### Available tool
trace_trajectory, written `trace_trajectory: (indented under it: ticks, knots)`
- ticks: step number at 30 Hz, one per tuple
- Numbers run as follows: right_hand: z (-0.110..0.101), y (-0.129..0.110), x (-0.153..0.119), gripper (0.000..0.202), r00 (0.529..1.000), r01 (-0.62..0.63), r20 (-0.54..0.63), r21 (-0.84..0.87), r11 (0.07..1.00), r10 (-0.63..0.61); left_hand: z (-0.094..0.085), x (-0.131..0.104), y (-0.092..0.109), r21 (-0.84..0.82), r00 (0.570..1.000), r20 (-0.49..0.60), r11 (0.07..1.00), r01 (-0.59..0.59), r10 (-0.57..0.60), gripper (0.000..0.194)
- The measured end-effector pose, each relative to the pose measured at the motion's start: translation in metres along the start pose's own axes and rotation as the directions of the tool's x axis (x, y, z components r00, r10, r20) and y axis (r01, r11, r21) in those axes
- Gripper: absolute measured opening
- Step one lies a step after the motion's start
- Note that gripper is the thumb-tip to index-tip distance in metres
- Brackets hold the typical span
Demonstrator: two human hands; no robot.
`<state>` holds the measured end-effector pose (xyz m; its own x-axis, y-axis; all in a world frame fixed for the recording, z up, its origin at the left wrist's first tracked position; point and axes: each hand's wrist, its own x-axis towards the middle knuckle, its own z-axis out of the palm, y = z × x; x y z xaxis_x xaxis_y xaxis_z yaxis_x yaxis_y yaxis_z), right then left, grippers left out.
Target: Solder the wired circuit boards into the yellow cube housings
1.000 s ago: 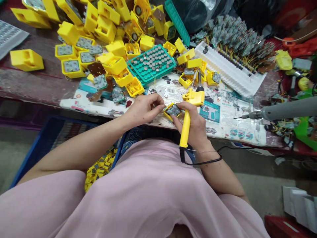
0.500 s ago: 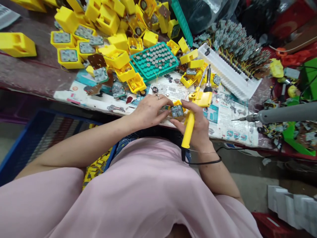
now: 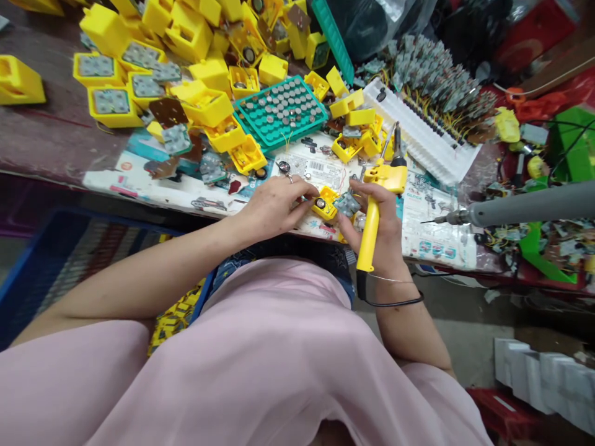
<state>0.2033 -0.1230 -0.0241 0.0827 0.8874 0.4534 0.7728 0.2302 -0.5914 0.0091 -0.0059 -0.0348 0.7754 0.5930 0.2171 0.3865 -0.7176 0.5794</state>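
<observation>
My left hand (image 3: 276,207) is closed, its thumb and fingertips at the left side of a small open yellow plastic housing (image 3: 331,212). A round black and silver part (image 3: 320,203) lies inside that housing. Just to its right, a grey circuit board (image 3: 348,204) is between the thumb and forefinger of my right hand (image 3: 385,226). The same hand also holds a yellow pistol-shaped soldering gun (image 3: 369,232), its metal tip pointing away from me and its black cord running down past the wrist. Parts of the housing and board are hidden by my fingers.
Yellow housings (image 3: 190,31) are heaped at the back left. Behind my hands lies a green tray (image 3: 246,114) of button cells. A white rack (image 3: 418,133) of wired boards stands at the right rear. A grey pen-shaped tool (image 3: 520,207) juts in from the right.
The grey board has come away from the yellow housing's opening and tilted right, so the housing's inside shows. My right hand with the soldering gun has shifted slightly right.
</observation>
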Motion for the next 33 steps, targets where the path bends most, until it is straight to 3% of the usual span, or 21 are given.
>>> trace_trajectory:
  ticks: [13,18,23,28,33]
  knots:
    - [-0.008,0.011,-0.007,0.053,0.999,-0.011,0.04,0.11,0.994,0.007,-0.001,0.014,0.006,-0.07,0.998,-0.052,0.997,0.017,-0.02,0.019]
    - [-0.01,0.011,-0.012,0.053,0.997,-0.026,0.068,0.073,0.997,0.021,-0.006,0.013,0.011,-0.281,0.992,-0.072,0.957,0.076,-0.1,0.019]
    - [-0.012,-0.002,-0.013,0.054,0.991,0.052,0.12,0.078,0.996,-0.061,-0.008,0.008,0.013,-0.537,0.984,-0.035,0.833,0.13,-0.175,0.016]
    - [-0.011,-0.015,-0.011,0.052,0.976,0.13,0.171,0.048,0.99,-0.137,-0.017,-0.002,0.005,-0.334,0.979,-0.051,0.927,0.168,-0.196,0.022]
    - [-0.003,-0.012,-0.009,0.05,0.981,0.111,0.155,0.055,0.992,-0.118,-0.02,-0.013,-0.003,-0.101,0.994,-0.082,0.993,0.064,-0.072,0.029]
